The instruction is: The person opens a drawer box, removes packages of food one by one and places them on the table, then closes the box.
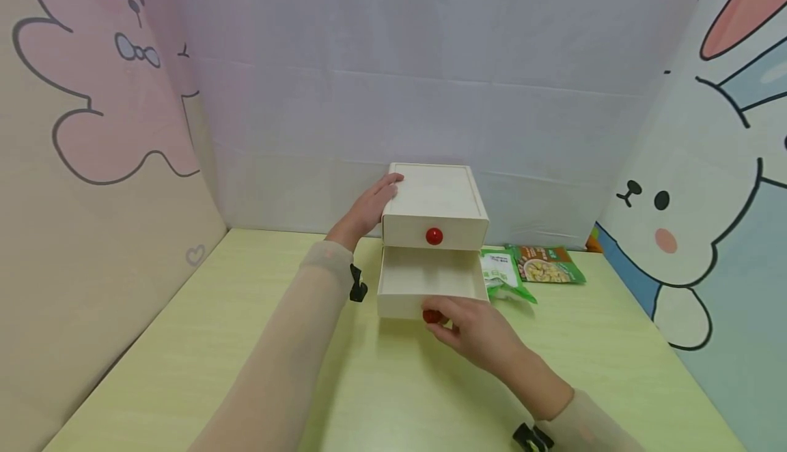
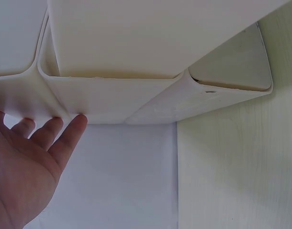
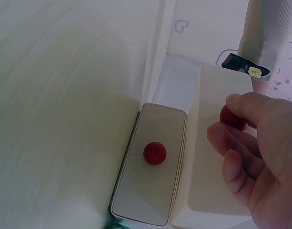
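A white drawer cabinet (image 1: 433,191) stands at the back of the table, with a red knob (image 1: 434,236) on its closed top drawer. Below that, the middle drawer (image 1: 399,306) is pulled out, and its visible inside looks bare. My right hand (image 1: 476,332) pinches this drawer's red knob (image 3: 233,118) between thumb and fingers. In the right wrist view the bottom drawer (image 3: 162,191) is closed, with its own red knob (image 3: 155,153). My left hand (image 1: 369,206) rests against the cabinet's left side with fingers extended; its fingertips touch the side wall (image 2: 103,100).
Right of the cabinet lie a green-and-white packet (image 1: 499,267) and a brown-and-green food packet (image 1: 547,265). Behind stands a pale curtain-like wall (image 1: 307,97); printed panels (image 1: 725,233) flank the light wood-grain table (image 1: 184,370).
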Available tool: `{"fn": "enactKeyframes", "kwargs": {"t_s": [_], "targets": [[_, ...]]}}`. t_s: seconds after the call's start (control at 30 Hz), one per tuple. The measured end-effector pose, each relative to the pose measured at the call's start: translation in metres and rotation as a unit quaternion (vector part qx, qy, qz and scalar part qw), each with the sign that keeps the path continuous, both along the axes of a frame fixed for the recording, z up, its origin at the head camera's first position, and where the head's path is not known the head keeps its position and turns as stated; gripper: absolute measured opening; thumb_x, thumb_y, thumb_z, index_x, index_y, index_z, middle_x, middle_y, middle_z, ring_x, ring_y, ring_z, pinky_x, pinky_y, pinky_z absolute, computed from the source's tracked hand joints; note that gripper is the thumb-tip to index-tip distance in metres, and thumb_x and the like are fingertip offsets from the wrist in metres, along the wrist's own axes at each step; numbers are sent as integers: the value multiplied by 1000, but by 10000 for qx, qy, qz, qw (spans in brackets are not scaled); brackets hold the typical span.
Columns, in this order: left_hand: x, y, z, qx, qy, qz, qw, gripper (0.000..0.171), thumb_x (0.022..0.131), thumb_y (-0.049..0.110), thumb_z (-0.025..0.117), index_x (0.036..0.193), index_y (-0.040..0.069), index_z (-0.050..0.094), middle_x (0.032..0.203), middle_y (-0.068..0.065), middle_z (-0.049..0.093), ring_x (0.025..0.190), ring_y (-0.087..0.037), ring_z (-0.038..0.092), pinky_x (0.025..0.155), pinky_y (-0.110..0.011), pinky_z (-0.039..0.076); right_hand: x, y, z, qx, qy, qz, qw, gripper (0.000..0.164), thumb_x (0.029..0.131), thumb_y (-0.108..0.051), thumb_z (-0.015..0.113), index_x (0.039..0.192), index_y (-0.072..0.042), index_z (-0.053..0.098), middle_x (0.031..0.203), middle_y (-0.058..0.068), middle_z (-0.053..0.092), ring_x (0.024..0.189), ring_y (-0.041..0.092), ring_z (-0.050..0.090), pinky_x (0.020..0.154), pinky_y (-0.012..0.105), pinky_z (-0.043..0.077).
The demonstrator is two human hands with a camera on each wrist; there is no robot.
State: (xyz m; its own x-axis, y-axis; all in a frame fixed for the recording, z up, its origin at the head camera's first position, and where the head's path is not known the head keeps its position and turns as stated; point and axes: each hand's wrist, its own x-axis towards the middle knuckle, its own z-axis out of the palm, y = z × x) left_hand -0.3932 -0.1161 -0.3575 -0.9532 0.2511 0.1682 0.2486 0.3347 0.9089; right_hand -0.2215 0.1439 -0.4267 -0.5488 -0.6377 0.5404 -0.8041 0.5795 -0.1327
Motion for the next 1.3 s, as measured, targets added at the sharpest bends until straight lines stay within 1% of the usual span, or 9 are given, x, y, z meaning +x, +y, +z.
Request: {"fn": "enactKeyframes", "kwargs": {"t_s": [0.3, 0.53, 0.83, 1.07, 1.3], "targets": [[-2, 0, -1, 99, -43, -14, 9999, 54, 116, 45, 34, 167, 30, 44, 178, -5, 36, 158, -35, 43, 125, -61, 42, -6, -1, 2, -13, -29, -65, 10000, 34, 91, -12, 91, 120, -13, 75, 105, -1, 83, 88, 10, 77, 78, 29, 66], [-5, 0, -3, 253, -81, -76, 9996, 53, 116, 45, 34, 166, 30, 45, 175, -6, 41, 156, -34, 45, 123, -60, 44, -11, -2, 3, 0, -123, -102, 9999, 31, 93, -12, 88, 121, -13, 74, 105, -1, 83, 88, 11, 77, 79, 31, 66], [-6, -1, -3, 236, -74, -58, 9997, 53, 116, 45, 34, 166, 31, 45, 175, -6, 40, 157, -34, 45, 123, -61, 44, -19, -4, 4, -60, -192, -111, 9997, 30, 94, -10, 87, 121, -11, 74, 105, 1, 83, 89, 13, 78, 77, 30, 65], [-4, -1, -2, 239, -72, -39, 9997, 53, 116, 46, 34, 166, 31, 45, 176, -6, 39, 157, -35, 44, 124, -61, 43, -25, -5, 4, -44, -243, -231, 9994, 31, 94, -11, 87, 124, -11, 75, 107, 2, 83, 89, 14, 79, 77, 31, 65], [-3, -1, -2, 242, -100, -54, 9996, 53, 117, 46, 35, 167, 32, 45, 178, -4, 36, 161, -35, 40, 125, -61, 42, -30, -5, 5, -24, -415, -395, 9984, 32, 95, -12, 86, 126, -12, 76, 108, 2, 83, 90, 16, 78, 76, 32, 64]]}}
